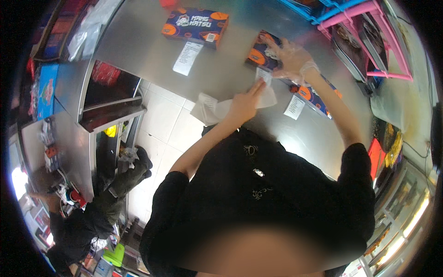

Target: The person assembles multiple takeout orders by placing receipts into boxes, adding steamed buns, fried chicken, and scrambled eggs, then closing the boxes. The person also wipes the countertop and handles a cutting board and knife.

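Note:
My right hand [295, 57], in a clear plastic glove, lies with fingers spread over a dark blue and orange box [256, 51]. Its thumb is near a narrow printed receipt [263, 73]. The bare fingertips of my left hand [244, 105] press on that receipt, with white paper [267, 96] beneath them and out to both sides. A second patterned box [196, 25] sits farther left, a printed slip [187, 58] in front of it. Partly under my right forearm is a third box [316, 99], with another slip [294, 107] beside it.
Everything lies on a steel counter [138, 41]. A pink rack [390, 41] holding dark trays and a blue rack [318, 16] stand at the far right. At the left is an open steel cabinet [87, 99], and a person in dark clothes [87, 231] works there.

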The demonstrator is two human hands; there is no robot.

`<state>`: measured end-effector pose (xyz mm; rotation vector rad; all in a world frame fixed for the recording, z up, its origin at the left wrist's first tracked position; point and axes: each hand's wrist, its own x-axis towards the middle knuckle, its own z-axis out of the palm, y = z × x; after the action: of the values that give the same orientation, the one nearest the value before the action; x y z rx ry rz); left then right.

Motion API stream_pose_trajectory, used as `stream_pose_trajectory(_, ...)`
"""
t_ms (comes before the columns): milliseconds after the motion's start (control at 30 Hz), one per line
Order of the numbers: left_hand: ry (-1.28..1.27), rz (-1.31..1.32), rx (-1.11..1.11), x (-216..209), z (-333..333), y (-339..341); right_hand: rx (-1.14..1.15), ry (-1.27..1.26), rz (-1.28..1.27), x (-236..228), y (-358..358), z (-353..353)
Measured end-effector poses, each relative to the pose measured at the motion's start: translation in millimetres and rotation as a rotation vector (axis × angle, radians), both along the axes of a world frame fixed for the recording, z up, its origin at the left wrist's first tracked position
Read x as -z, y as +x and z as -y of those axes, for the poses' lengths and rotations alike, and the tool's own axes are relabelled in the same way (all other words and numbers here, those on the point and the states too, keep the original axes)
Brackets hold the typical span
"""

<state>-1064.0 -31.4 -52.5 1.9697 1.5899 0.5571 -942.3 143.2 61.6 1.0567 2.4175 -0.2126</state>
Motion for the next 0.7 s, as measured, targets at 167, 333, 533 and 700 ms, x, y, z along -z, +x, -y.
stream_pose_trajectory(167,-0.105,-0.106,-0.039,-2.4,16.7,-40.3,0.373,-0.470,-0.619,32.5,10.9,-44.5)
stream_pose_trajectory(333,-0.132,-0.098,-0.021,-4.9,27.7,-65.1,0.456,-0.776,-0.852,40.4,15.3,-74.0)
stream_pose_trajectory(533,-0.099,-0.103,-0.040,-3.1,31.0,-68.3,0.413,-0.815,-0.733,26.3,-0.6,-58.5)
stream_pose_trajectory(700,-0.092,-0.135,-0.030,-4.8,32.4,-68.2,0.325,-0.713,-0.835,40.9,-16.3,-54.2)
